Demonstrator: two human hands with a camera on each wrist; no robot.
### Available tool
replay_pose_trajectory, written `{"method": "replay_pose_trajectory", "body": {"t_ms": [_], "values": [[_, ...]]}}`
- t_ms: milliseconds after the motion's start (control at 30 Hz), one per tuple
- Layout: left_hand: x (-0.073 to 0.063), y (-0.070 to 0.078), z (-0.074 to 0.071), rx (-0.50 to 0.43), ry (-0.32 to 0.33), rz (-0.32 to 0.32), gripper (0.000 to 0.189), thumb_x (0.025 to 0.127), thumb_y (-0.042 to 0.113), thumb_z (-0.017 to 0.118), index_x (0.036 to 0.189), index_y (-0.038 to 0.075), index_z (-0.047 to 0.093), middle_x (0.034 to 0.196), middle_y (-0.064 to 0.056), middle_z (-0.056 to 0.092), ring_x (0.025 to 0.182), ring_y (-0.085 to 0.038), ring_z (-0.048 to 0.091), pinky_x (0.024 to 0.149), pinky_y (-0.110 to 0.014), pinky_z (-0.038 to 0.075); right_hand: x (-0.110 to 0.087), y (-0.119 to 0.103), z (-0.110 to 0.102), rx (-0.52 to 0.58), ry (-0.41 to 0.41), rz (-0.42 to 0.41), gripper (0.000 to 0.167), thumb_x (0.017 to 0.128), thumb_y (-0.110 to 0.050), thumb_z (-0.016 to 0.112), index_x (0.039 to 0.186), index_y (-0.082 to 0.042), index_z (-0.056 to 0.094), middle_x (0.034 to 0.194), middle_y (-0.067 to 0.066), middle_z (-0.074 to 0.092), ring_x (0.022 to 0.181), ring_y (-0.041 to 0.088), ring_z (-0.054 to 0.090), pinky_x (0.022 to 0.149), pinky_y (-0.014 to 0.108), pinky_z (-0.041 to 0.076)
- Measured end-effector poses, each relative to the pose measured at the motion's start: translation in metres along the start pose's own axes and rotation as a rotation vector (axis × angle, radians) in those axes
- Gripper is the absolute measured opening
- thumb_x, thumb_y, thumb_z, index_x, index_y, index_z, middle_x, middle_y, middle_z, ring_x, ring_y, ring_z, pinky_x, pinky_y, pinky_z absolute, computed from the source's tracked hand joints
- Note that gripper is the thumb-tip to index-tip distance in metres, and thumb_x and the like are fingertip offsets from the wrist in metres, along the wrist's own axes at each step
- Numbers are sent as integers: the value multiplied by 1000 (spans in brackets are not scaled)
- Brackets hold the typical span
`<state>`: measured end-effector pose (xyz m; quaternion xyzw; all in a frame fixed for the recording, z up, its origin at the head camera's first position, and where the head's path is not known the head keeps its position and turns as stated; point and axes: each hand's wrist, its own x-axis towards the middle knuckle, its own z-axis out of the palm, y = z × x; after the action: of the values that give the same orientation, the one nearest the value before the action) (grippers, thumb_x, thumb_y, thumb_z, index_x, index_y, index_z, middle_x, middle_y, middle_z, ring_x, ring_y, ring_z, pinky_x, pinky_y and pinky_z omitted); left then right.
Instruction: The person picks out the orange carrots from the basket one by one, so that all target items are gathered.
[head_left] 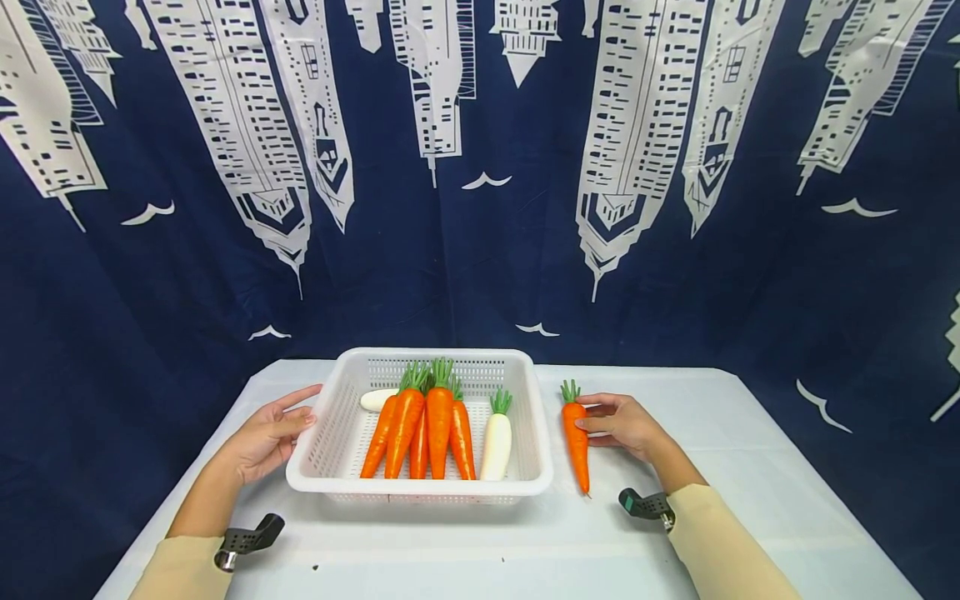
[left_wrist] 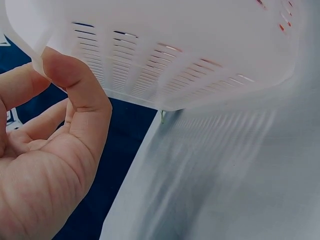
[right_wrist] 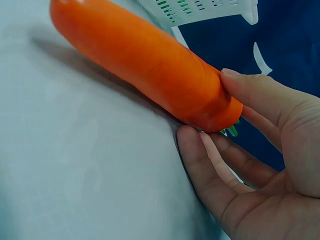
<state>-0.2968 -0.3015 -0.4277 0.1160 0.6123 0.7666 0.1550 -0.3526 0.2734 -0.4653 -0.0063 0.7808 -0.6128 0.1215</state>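
Note:
A white slotted plastic basket [head_left: 420, 492] stands at the middle of the table with several orange carrots [head_left: 439, 421] in it, green tops toward the back. A white radish [head_left: 496, 446] with a green top lies at its right side, and another white piece [head_left: 378, 400] shows partly behind the carrots. My left hand [head_left: 268, 435] pinches the basket's left rim between thumb and fingers, seen close in the left wrist view. To the right of the basket, my right hand [head_left: 622, 427] pinches a single carrot [right_wrist: 145, 60] near its leafy end, its tip pointing toward me.
The table [head_left: 420, 562] has a white cover, with a few tiny dark specks near the front. Behind it hangs a dark blue cloth [head_left: 442, 275] printed with white buildings and birds. A black wrist camera [head_left: 251, 537] sits on the left forearm, another [head_left: 645, 504] on the right.

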Motion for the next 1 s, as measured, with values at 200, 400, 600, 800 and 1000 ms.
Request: {"method": "replay_pose_trajectory", "body": {"t_ms": [200,400,600,800,1000], "values": [[1,-1,-1,-9,10,-1,56,101,-6,53,151,14,38,115,4,74,104,-11,73,89,-33,61,-1,-1,1,2,-1,2,57,86,-5,81,138,3,58,128,24,64,95,22,70,84,43,63],[1,-2,-1,-5,10,-9,61,101,-5,53,156,11,31,116,5,73,105,-11,72,90,-34,61,0,-2,0,-2,19,-3,57,85,-5,81,138,3,59,129,24,64,96,22,70,85,43,63],[2,-1,0,-5,21,-20,64,101,-5,54,157,10,29,116,5,74,105,-11,72,90,-34,61,-2,-3,-1,-59,51,-33,56,84,-7,83,135,3,62,130,25,65,96,20,71,86,40,63],[2,-1,0,-4,29,-23,66,101,-6,54,158,8,25,116,5,73,104,-11,72,90,-33,61,-5,-9,-2,-160,97,-73,54,84,-14,84,133,0,65,129,23,68,94,18,70,84,35,63],[1,0,1,0,22,-15,65,100,-5,55,157,9,28,116,5,73,104,-11,72,90,-33,61,-10,-18,-1,-178,89,-137,55,85,-16,83,134,1,64,125,22,71,92,14,69,85,38,62]]}}
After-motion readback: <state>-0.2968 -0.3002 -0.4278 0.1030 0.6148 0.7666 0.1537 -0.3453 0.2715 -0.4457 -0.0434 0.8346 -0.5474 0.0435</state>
